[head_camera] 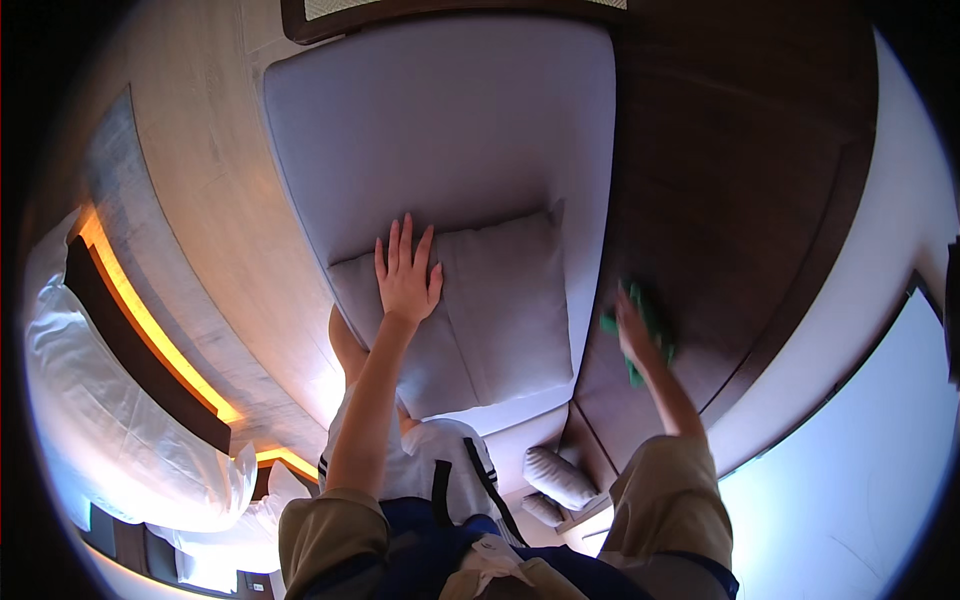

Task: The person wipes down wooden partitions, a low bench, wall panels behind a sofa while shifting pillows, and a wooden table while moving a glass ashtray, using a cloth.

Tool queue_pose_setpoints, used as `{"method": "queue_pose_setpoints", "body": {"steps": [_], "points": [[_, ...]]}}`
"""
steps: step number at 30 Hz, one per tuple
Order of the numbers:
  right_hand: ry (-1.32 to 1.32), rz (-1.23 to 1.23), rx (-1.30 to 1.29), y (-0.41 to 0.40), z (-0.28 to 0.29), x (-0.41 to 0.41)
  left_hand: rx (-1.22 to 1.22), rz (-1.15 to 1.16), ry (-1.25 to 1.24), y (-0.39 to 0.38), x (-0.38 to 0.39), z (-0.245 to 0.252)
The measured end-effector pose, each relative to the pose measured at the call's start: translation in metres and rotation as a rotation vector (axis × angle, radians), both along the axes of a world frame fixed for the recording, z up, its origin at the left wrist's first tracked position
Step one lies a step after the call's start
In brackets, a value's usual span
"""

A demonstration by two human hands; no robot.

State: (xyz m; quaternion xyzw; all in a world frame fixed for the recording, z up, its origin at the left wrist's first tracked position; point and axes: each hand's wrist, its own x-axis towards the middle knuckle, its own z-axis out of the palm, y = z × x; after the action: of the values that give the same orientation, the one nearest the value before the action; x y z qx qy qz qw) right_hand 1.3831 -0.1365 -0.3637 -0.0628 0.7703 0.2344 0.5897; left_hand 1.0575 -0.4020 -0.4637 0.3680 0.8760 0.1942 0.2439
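Observation:
My left hand [406, 289] lies flat with fingers spread on a grey cushion [502, 307]. The cushion rests on a light upholstered bench seat [450, 135]. My right hand [636, 330] presses a green cloth [646, 322] against the dark brown wood panel [720, 225] beside the seat. The hand and cloth are slightly blurred. Part of the cloth is hidden under the fingers.
Striped pillows [559, 476] sit at the seat's near end. On the left, a bed with white bedding [135, 420] stands above an orange-lit strip [157, 322] and wood floor [217, 150]. A dark-framed furniture piece [450, 16] borders the seat's far end.

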Motion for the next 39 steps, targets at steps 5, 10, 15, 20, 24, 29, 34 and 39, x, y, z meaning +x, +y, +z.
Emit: {"method": "queue_pose_setpoints", "body": {"steps": [5, 10, 15, 20, 24, 29, 34, 39], "points": [[-0.172, 0.119, -0.222, -0.056, 0.106, 0.102, 0.03, 0.009, -0.026, 0.002, 0.0, -0.001], [0.196, -0.295, -0.079, -0.021, 0.071, 0.037, 0.044, 0.009, -0.014, 0.001, 0.003, -0.003], [0.725, -0.406, 0.091, 0.067, 0.025, -0.137, 0.116, 0.012, 0.053, 0.001, 0.005, 0.0], [1.206, -0.093, 0.196, 0.152, 0.063, -0.285, 0.078, 0.0, 0.063, 0.002, 0.007, 0.002], [1.27, -0.066, 0.202, 0.148, 0.077, -0.288, 0.14, -0.001, 0.134, 0.002, 0.012, -0.001], [1.147, -0.23, 0.187, 0.116, 0.059, -0.208, 0.111, -0.039, 0.132, -0.004, 0.018, -0.006], [1.051, -0.251, 0.213, 0.039, 0.066, -0.067, 0.074, -0.066, 0.192, -0.014, 0.029, 0.007], [1.029, -0.165, 0.321, -0.046, 0.082, 0.092, 0.203, 0.033, 0.215, -0.036, 0.086, 0.031]]}}
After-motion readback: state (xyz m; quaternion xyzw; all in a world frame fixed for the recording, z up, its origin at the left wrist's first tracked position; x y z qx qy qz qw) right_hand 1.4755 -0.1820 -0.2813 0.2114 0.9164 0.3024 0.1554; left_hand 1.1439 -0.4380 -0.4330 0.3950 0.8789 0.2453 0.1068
